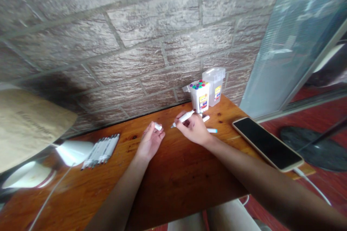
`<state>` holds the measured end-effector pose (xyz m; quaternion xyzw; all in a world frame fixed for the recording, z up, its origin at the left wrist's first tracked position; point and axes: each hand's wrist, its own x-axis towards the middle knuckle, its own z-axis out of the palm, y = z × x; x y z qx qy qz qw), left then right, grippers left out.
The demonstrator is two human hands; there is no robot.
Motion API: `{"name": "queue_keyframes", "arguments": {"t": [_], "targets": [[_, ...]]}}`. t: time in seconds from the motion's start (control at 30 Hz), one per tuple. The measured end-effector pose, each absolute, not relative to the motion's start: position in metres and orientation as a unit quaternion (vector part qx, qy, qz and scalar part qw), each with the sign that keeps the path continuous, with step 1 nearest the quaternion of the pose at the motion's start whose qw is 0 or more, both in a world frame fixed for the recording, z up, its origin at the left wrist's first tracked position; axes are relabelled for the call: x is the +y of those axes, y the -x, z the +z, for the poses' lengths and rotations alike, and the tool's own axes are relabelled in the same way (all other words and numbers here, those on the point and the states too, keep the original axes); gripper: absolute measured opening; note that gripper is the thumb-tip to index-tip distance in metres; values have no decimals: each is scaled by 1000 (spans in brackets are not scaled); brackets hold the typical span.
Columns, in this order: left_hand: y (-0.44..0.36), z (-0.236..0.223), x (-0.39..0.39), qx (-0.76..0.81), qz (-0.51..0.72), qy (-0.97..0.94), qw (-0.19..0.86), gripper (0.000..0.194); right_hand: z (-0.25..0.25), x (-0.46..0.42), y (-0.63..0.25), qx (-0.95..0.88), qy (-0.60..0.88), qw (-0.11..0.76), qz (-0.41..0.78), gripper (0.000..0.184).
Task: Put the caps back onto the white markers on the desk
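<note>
My right hand (193,129) is closed round a white marker (185,117) that points down-left, its uncapped tip toward my left hand. My left hand (150,140) pinches a small white cap (158,126) between its fingertips, a short way from the marker's tip. Both hands hover over a brown wooden table (173,173). Just beyond my right hand stands a clear box of markers (200,95) with coloured ends up. Two loose markers (211,130) lie on the table behind my right hand.
A row of several white markers (101,150) lies at the left. An empty clear container (216,85) stands beside the marker box against the brick wall. A phone (267,142) with a cable lies at the right edge. A white lamp (73,151) sits at the far left.
</note>
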<state>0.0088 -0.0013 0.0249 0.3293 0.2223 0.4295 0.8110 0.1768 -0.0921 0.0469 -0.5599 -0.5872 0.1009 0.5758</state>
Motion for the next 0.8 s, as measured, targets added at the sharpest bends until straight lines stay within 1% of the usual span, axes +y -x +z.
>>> {"name": "queue_keyframes", "arguments": {"t": [0.13,0.23,0.3,0.43,0.5,0.53,0.6,0.67,0.73,0.8], "targets": [[-9,24,-1,227,424,-344,806,37,48,-94,-175,-589,564,571,98,23],[-8,23,2,233,424,-357,799,37,49,-96,-175,-583,583,558,94,39],[-6,23,6,236,431,-358,794,37,49,-98,-175,-591,583,548,101,46],[-3,20,15,254,453,-383,764,38,45,-97,-173,-625,569,521,121,45],[-2,17,17,285,458,-450,712,35,41,-96,-172,-645,568,494,130,42],[-1,15,16,305,457,-504,667,33,39,-95,-172,-657,564,481,136,40],[-1,11,14,329,444,-626,550,27,35,-94,-171,-677,548,466,158,36],[-1,7,11,319,407,-729,449,19,32,-93,-170,-694,520,460,191,31],[-1,5,8,293,365,-789,397,15,30,-93,-169,-711,487,452,229,26],[-1,4,6,284,337,-816,375,14,30,-93,-168,-725,461,439,262,21]]}}
